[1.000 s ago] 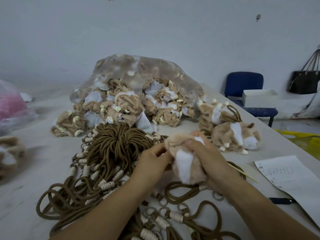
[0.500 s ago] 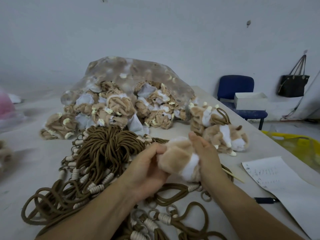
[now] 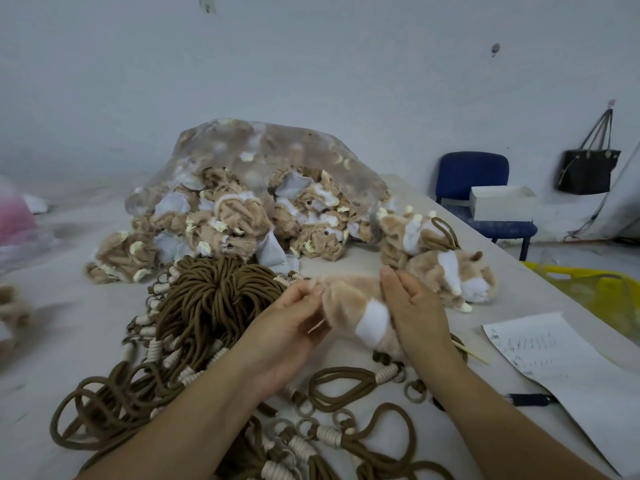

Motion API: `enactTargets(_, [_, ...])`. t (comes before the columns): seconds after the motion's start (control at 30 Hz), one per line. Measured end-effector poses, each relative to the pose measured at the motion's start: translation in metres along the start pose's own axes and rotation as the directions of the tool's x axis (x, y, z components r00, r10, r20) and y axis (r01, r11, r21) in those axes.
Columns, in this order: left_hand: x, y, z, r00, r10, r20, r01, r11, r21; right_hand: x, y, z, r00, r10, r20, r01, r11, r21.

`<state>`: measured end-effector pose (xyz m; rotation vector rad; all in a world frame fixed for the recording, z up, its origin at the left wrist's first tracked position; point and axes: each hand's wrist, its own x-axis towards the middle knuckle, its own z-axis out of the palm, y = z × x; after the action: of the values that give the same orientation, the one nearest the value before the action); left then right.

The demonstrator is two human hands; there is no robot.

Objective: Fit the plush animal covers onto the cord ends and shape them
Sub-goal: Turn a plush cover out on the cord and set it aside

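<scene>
Over the cords [image 3: 221,303] near the counter [image 3: 69,327] front edge, the left hand [image 3: 291,329] pinches its grip on the plush cover [image 3: 348,301]; the right hand [image 3: 414,311] presses it, grip apart, fingers straight.

on the table [image 3: 69,323] a bag [image 3: 263,157] lies at the back, with the cords [image 3: 214,306] heaped just before it and spreading to the near edge. the plush cover [image 3: 349,299] sits between the left hand [image 3: 287,327] and right hand [image 3: 415,306], with the finished plush animals [image 3: 446,271] just behind on the right. a sheet of paper [image 3: 554,362] lies at the right edge with a pen [image 3: 530,399] against it, and a chair [image 3: 474,174] bearing a box [image 3: 502,202] stands beyond.
</scene>
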<state>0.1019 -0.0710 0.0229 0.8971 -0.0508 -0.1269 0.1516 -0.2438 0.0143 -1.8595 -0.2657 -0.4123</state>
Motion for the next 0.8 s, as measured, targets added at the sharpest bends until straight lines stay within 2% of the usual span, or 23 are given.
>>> enactTargets(0.07, [0.002, 0.001, -0.001, 0.998, 0.045, -0.036, -0.046, 0.999, -0.01, -0.001, -0.002, 0.001, 0.997, -0.066, 0.05, 0.068, 0.997, -0.04])
enactTargets(0.17, [0.003, 0.005, -0.003, 0.989, 0.098, -0.114, -0.107, 0.991, -0.078, -0.003, -0.006, 0.009, 0.946, -0.279, 0.164, 0.306, 0.937, -0.169])
enactTargets(0.23, [0.005, 0.007, -0.007, 0.978, 0.123, -0.171, -0.136, 0.988, -0.069, -0.005, -0.009, 0.013, 0.915, -0.32, 0.245, 0.37, 0.908, -0.195])
enactTargets(0.3, [0.003, 0.01, -0.006, 0.974, 0.144, -0.175, -0.156, 0.986, -0.057, -0.009, -0.01, 0.013, 0.92, -0.247, 0.303, 0.304, 0.939, -0.158])
enactTargets(0.37, [0.0, 0.011, -0.005, 0.977, 0.176, -0.118, -0.176, 0.984, 0.012, -0.013, -0.009, 0.011, 0.923, -0.099, 0.372, 0.129, 0.99, -0.056])
enactTargets(0.4, [-0.003, 0.011, -0.003, 0.975, 0.211, -0.067, -0.203, 0.973, 0.107, -0.014, -0.008, 0.01, 0.919, -0.03, 0.394, 0.025, 1.0, 0.016])
enactTargets(0.43, [-0.006, 0.01, 0.0, 0.962, 0.273, -0.017, -0.258, 0.926, 0.276, -0.014, -0.008, 0.011, 0.911, 0.045, 0.41, -0.092, 0.991, 0.097])
enactTargets(0.47, [-0.01, 0.009, 0.002, 0.929, 0.366, 0.055, -0.343, 0.798, 0.495, -0.013, -0.009, 0.011, 0.89, 0.118, 0.441, -0.212, 0.962, 0.17])
enactTargets(0.5, [-0.013, 0.009, 0.003, 0.876, 0.449, 0.177, -0.438, 0.585, 0.682, -0.011, -0.011, 0.01, 0.862, 0.157, 0.482, -0.294, 0.929, 0.223])
enactTargets(0.53, [-0.015, 0.008, 0.004, 0.811, 0.49, 0.321, -0.524, 0.363, 0.771, -0.009, -0.014, 0.009, 0.844, 0.151, 0.515, -0.322, 0.909, 0.263])
enactTargets(0.57, [-0.015, 0.008, 0.004, 0.761, 0.492, 0.424, -0.576, 0.211, 0.789, -0.008, -0.017, 0.007, 0.843, 0.118, 0.525, -0.309, 0.905, 0.294])
enactTargets(0.6, [-0.015, 0.007, 0.002, 0.744, 0.481, 0.463, -0.591, 0.151, 0.793, -0.008, -0.019, 0.004, 0.855, 0.072, 0.514, -0.266, 0.912, 0.313])
enactTargets(0.63, [-0.014, 0.008, 0.001, 0.759, 0.48, 0.44, -0.568, 0.157, 0.808, -0.006, -0.02, 0.0, 0.875, 0.028, 0.484, -0.199, 0.931, 0.306])
enactTargets(0.7, [-0.012, 0.009, -0.004, 0.816, 0.459, 0.35, -0.502, 0.263, 0.824, -0.003, -0.018, -0.008, 0.894, -0.058, 0.443, -0.043, 0.976, 0.215])
enactTargets(0.77, [-0.01, 0.008, -0.008, 0.855, 0.409, 0.319, -0.467, 0.338, 0.817, 0.0, -0.014, -0.011, 0.881, -0.137, 0.453, 0.104, 0.99, 0.097])
enactTargets(0.8, [-0.01, 0.006, -0.008, 0.863, 0.399, 0.311, -0.455, 0.343, 0.822, 0.001, -0.012, -0.012, 0.875, -0.162, 0.455, 0.155, 0.986, 0.054])
